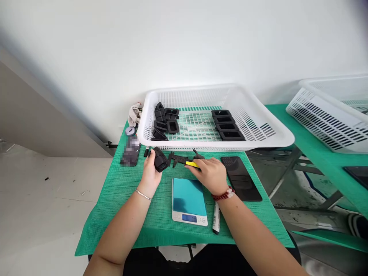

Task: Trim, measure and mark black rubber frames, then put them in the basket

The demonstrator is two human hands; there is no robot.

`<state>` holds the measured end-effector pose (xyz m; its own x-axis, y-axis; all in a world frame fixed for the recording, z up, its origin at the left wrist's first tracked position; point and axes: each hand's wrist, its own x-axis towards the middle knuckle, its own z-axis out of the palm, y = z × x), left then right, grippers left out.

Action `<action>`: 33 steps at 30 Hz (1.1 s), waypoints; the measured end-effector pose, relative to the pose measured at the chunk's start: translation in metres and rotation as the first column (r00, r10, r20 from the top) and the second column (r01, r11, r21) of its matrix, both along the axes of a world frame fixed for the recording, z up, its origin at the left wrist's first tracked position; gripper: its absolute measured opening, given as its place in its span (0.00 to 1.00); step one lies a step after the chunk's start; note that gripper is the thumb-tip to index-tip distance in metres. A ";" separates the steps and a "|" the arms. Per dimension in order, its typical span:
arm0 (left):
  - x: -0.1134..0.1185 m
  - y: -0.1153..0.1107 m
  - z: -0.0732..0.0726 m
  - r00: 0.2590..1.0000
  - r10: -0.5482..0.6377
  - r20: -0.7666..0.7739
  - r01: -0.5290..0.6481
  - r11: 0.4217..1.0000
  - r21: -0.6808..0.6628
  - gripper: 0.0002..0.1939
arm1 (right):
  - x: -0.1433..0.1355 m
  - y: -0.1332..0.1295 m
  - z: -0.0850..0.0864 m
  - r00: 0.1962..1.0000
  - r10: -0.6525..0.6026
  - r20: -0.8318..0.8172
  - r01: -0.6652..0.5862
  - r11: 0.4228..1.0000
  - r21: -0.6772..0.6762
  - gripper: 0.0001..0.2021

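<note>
My left hand (pixel 150 171) is closed on a black plastic part (pixel 161 160), holding it up just in front of the white basket. Closed around a black caliper (pixel 179 158) with a yellow label is my right hand (pixel 212 174). The caliper's jaws point left toward the part and look slightly apart from it. Below and between the hands lies a digital scale (pixel 189 197) with a shiny blue-green plate, its display lit. A white marker (pixel 216 218) with a black cap rests under my right wrist.
Behind the hands stands a white basket (pixel 215 144) with loose black parts (pixel 172 127) at left and a row of them (pixel 225 125) at right. A dark flat tablet-like slab (pixel 241 178), a phone (pixel 130 153) and a round tin (pixel 130 131) lie on the green-covered table (pixel 120 207).
</note>
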<state>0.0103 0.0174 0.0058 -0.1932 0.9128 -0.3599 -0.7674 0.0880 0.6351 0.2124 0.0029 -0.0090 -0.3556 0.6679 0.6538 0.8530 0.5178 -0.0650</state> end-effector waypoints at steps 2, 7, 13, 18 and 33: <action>0.000 0.000 0.000 1.000 -0.003 0.009 0.003 1.000 0.006 0.11 | 0.000 0.000 0.001 1.000 -0.003 -0.008 0.003 1.000 0.009 0.17; 0.001 0.000 -0.001 0.999 -0.023 0.023 0.022 1.000 0.013 0.13 | -0.001 -0.002 0.004 0.999 0.037 0.025 -0.037 0.999 -0.016 0.18; 0.001 -0.001 0.000 0.999 -0.040 0.023 0.040 0.999 0.009 0.12 | 0.000 -0.003 0.006 1.000 0.028 0.011 -0.028 1.000 -0.011 0.18; 0.001 -0.002 0.002 0.996 -0.084 0.016 0.085 0.996 -0.007 0.15 | 0.002 -0.001 0.005 0.999 -0.036 -0.010 0.036 0.999 -0.019 0.17; -0.004 -0.006 0.005 0.917 -0.376 -0.135 0.382 0.924 0.022 0.15 | 0.006 0.000 0.007 0.990 0.137 -0.015 -0.138 0.989 -0.051 0.19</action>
<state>0.0062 0.0116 0.0104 0.1299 0.9417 -0.3102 -0.5962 0.3242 0.7344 0.2186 0.0030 -0.0021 -0.4387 0.6465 0.6242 0.7731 0.6256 -0.1046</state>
